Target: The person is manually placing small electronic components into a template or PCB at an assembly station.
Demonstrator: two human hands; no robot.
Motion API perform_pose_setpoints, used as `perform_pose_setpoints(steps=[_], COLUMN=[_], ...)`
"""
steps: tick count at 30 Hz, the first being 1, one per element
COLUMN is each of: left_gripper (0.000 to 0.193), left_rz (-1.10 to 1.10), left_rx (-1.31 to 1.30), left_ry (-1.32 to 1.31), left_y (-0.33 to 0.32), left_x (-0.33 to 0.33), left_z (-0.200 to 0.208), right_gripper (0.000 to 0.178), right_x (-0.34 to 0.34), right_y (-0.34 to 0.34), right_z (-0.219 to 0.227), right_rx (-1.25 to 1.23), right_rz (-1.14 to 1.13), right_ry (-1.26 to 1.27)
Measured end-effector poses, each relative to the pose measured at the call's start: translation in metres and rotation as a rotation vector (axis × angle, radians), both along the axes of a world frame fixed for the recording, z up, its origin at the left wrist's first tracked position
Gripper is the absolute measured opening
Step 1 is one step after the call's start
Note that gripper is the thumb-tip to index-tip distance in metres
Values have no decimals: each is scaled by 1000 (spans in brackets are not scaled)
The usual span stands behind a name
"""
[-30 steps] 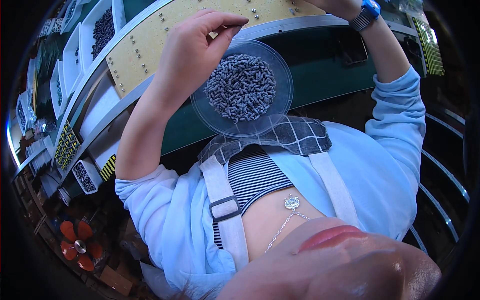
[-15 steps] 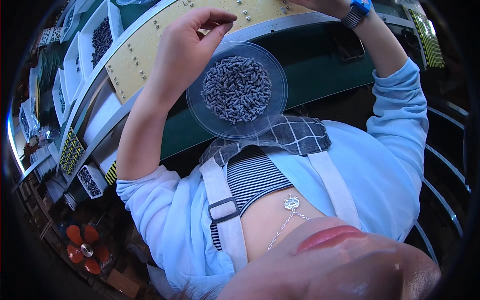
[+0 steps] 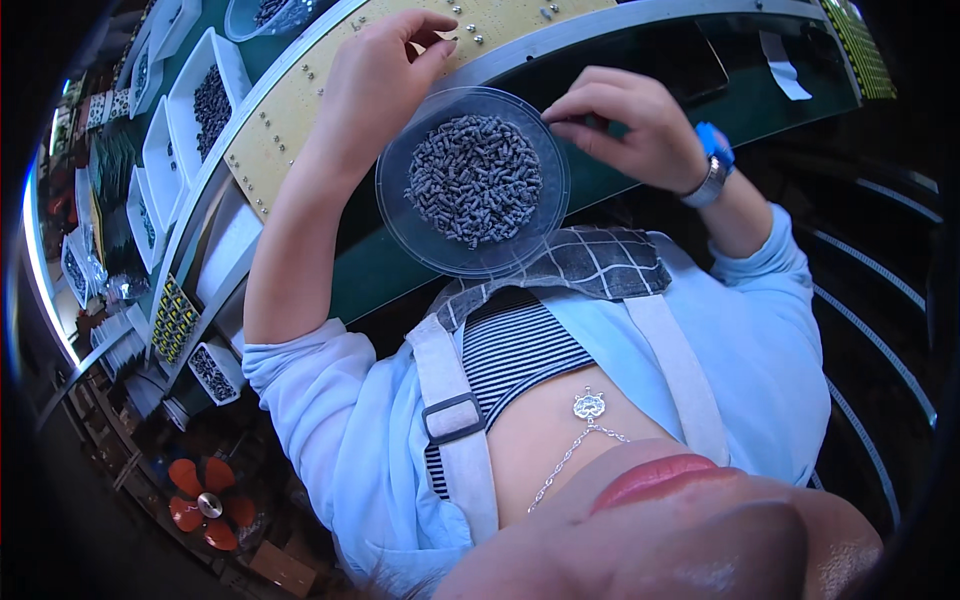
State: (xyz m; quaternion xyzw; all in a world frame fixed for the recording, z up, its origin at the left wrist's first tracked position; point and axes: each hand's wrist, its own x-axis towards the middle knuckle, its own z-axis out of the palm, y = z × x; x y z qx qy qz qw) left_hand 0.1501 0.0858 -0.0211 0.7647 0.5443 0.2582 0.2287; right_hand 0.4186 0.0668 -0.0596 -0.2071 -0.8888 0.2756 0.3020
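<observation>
My left hand (image 3: 385,85) is over the tan board (image 3: 320,90), fingers curled and thumb drawn close to the index finger. Whatever its fingertips hold, if anything, is too small to make out. Small shiny metal parts stand on the board in little groups. Beside the right rim of a clear round plastic bowl (image 3: 392,225) is my right hand (image 3: 630,125), thumb and index finger pinched together; any piece between them cannot be made out. Many small dark grey ribbed pieces (image 3: 475,180) lie heaped in the bowl, which sits at the table's near edge, against my body.
White bins (image 3: 235,70) with dark small parts stand beyond the board at left. A smaller white bin (image 3: 215,372) sits lower left. A dark phone-like slab (image 3: 700,65) and a white paper strip (image 3: 783,68) lie at right. An orange-bladed fan (image 3: 208,505) is at lower left.
My right hand has come down from the board's far right to the bowl's right rim. The left hand stays over the board, shifted slightly up and left in view.
</observation>
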Motion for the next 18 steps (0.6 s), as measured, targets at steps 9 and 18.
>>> perform_pose_setpoints(steps=[9,18], left_gripper=[21,18], left_rz=[4,-60], left_rx=[-62,-2], left_ry=[59,175], left_y=[6,2], left_x=[3,12], left_z=[-7,2], right_gripper=[16,15], right_x=[11,8], right_y=[-48,-54], right_z=[-55,-60], right_rx=[-353,-149], right_rz=[-321,-330], right_ry=[252,188])
